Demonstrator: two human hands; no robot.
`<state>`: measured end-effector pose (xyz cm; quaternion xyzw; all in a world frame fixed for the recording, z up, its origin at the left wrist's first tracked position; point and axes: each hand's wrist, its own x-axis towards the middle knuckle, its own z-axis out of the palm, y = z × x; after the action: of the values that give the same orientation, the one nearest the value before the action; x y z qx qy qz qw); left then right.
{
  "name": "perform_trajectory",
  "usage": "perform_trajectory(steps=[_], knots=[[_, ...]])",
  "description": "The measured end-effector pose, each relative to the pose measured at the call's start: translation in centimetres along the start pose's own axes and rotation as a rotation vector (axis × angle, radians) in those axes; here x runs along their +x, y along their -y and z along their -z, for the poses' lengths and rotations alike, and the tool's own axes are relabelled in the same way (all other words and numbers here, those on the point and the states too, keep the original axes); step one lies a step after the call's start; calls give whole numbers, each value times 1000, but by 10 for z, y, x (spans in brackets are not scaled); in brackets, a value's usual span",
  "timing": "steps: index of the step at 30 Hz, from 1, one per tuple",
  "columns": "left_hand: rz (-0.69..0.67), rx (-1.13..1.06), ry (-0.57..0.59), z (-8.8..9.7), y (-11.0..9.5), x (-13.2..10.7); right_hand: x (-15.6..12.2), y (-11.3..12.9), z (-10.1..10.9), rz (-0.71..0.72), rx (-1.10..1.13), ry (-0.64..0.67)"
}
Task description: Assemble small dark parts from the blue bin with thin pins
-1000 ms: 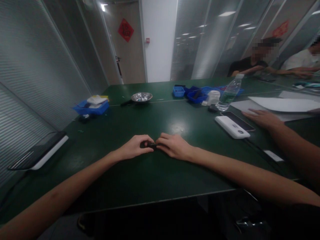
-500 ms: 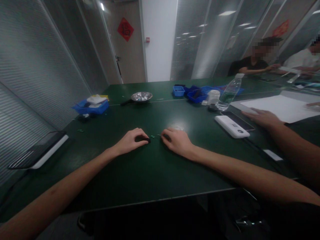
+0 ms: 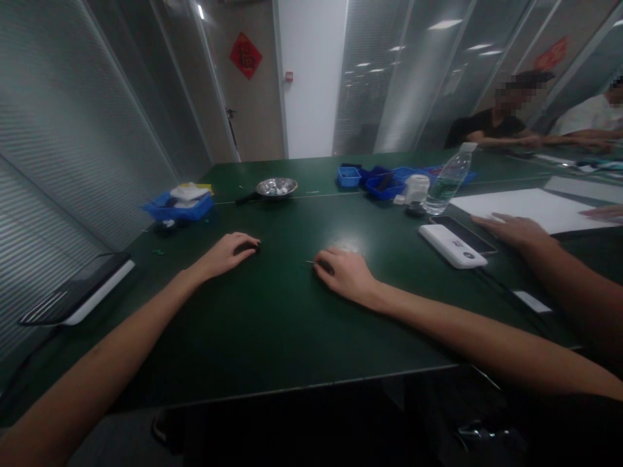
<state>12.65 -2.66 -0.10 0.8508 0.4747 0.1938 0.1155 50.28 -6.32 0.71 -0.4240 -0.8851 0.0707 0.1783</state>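
Observation:
My left hand [image 3: 228,254] is over the left middle of the green table [image 3: 272,337]. Its thumb and fingers pinch a small black piece [image 3: 258,247], too small and dark to name. To the right, my right hand [image 3: 346,275] rests on the table top with its fingers curled. A thin metal tool tip [image 3: 309,261] pokes out leftward from between its thumb and index finger; the rest of that tool is hidden in the grip. Small green bits [image 3: 158,251] lie farther left on the table.
At the back stand a metal bowl [image 3: 276,187] and blue trays [image 3: 178,206]. To the right are a water bottle [image 3: 448,179], a white power bank [image 3: 451,246] and a dark phone [image 3: 462,235]. Another person's hand [image 3: 511,228] rests by white paper [image 3: 516,204].
My left hand has moved left and farther from me with the black piece. The small green piece between my hands is no longer seen there. My right hand has stayed put.

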Motion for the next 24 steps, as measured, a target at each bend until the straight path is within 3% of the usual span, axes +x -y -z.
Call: perform_trajectory(steps=[4, 8, 12, 16, 24], knots=[[201, 95, -117, 26, 73, -25, 0, 0, -2, 11, -9, -9], [347, 224, -151, 44, 111, -47, 1, 0, -2, 15, -16, -16], [456, 348, -149, 55, 112, -57, 1, -1, -2, 23, -2, -15], [476, 401, -145, 61, 107, -61, 0, -1, -2, 25, 9, -13], [539, 424, -153, 69, 125, -63, 0, 0, -1, 28, 17, -12]])
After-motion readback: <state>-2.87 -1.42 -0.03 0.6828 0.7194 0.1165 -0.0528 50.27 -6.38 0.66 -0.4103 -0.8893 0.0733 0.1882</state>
